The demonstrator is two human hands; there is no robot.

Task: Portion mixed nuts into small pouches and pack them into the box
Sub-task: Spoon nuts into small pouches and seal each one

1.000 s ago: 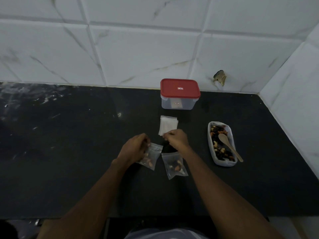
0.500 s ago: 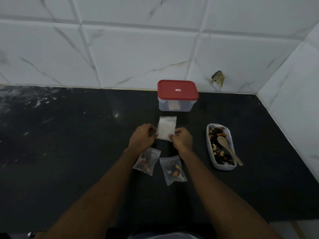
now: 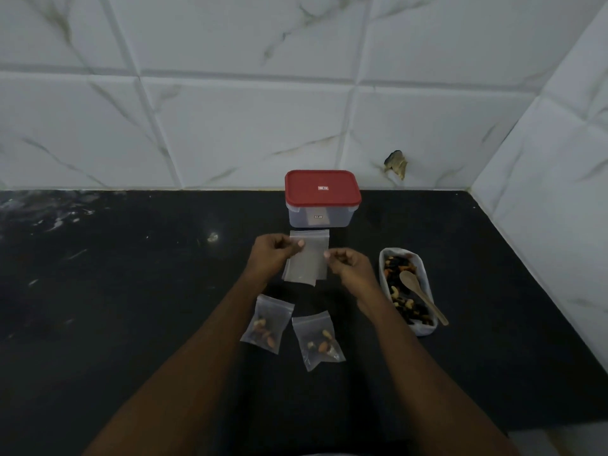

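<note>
Black stone desk [image 3: 131,307] in a corner of white marbled wall tiles [image 3: 230,126], with a chipped spot [image 3: 396,162] in the far wall.

Half a second ago both hands were on the empty pouches [image 3: 306,264] as they lay flat just near of the box. Now the pouches are pulled nearer and fanned so two offset layers show. The two filled pouches, tray and box have not moved.

Count:
- 1 clear box [image 3: 320,218], red lid [image 3: 322,189] on, far centre against the wall
- 2 filled pouches, left one [image 3: 267,324] and right one [image 3: 317,340], flat on the desk side by side near the forearms
- 1 white tray [image 3: 427,329] of mixed nuts [image 3: 399,268] on the right
- 1 wooden spoon [image 3: 421,296] lying in the tray
- empty pouches: at least 2, exact number unclear

Left hand [image 3: 273,258] pinches the empties at the upper left corner, thumb on top. Right hand [image 3: 352,268], fingers curled, pinches their right edge. The hands are a little apart, with the pouches between them and both forearms reaching in from the near edge.
</note>
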